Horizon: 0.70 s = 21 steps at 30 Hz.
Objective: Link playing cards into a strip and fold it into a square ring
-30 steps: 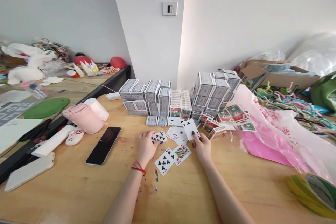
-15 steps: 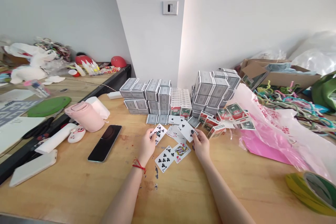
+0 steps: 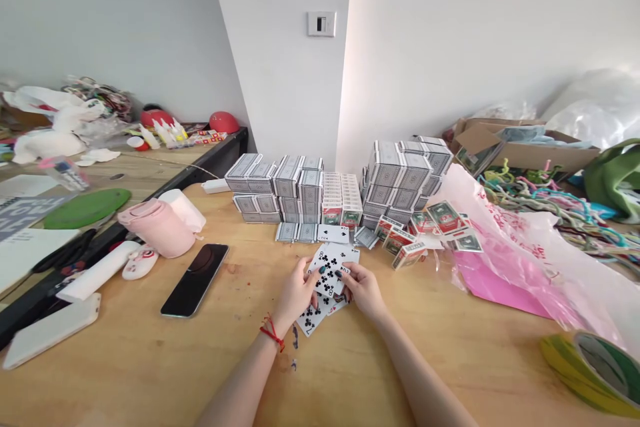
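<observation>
My left hand (image 3: 294,295) is closed, pinching an eight of clubs (image 3: 327,272) between thumb and fingers. Close beside it, my right hand (image 3: 364,287) grips white playing cards (image 3: 352,255) that lie partly behind the eight; their exact number is hidden. Below the hands a seven of clubs (image 3: 309,323) lies face up on the table, partly covered. A second face-up card (image 3: 338,307) overlaps it, mostly hidden by my fingers. Beyond the hands, a two of spades (image 3: 335,234) lies sideways in front of the stacked decks (image 3: 293,197).
Taller stacks of grey-backed decks (image 3: 397,177) and loose red-green card boxes (image 3: 397,240) stand at the right. A phone (image 3: 196,280) and pink pouch-like item (image 3: 163,227) lie left. Pink plastic (image 3: 505,247) and a yellow-green tape roll (image 3: 590,370) are on the right.
Both hands have come together, bringing the separately held cards into an overlap. The hands now cover part of the seven of clubs and the picture card. The view has shifted slightly.
</observation>
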Each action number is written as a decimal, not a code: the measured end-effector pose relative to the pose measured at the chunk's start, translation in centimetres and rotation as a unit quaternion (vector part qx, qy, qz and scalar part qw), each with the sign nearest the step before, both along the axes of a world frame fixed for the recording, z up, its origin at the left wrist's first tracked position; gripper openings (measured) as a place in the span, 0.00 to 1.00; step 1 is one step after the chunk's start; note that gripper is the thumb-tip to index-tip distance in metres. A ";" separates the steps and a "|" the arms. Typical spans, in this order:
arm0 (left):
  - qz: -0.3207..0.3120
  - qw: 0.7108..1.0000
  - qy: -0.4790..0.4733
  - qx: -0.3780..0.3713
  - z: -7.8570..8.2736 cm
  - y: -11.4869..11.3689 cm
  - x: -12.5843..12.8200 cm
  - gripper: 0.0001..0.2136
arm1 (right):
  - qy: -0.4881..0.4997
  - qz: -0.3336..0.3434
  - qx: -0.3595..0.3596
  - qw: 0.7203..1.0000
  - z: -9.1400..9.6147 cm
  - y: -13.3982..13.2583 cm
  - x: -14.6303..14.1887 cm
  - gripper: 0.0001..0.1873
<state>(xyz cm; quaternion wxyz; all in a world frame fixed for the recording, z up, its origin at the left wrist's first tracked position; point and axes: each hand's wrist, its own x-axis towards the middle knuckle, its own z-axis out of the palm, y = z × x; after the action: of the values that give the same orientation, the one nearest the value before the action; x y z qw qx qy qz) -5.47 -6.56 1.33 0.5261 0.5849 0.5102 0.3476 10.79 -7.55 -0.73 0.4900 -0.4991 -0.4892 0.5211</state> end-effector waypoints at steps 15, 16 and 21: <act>0.026 0.989 0.104 0.104 -0.6 0.2 0.0 0.20 | 0.045 -0.060 -0.007 0.997 -0.1 0.2 0.3 0.20; 0.024 0.990 0.088 0.107 -0.6 0.2 0.0 0.18 | 0.047 -0.064 -0.008 0.997 -0.2 0.3 0.4 0.21; 0.015 0.995 0.043 0.092 -0.2 0.5 -0.2 0.12 | 0.060 -0.066 -0.009 0.996 -0.2 0.3 0.5 0.24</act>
<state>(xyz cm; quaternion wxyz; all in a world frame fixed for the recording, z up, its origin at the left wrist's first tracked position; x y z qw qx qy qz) -5.68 -6.02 1.14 0.4425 0.6371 0.5070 0.3758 11.29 -7.23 -0.93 0.5473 -0.5025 -0.4202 0.5210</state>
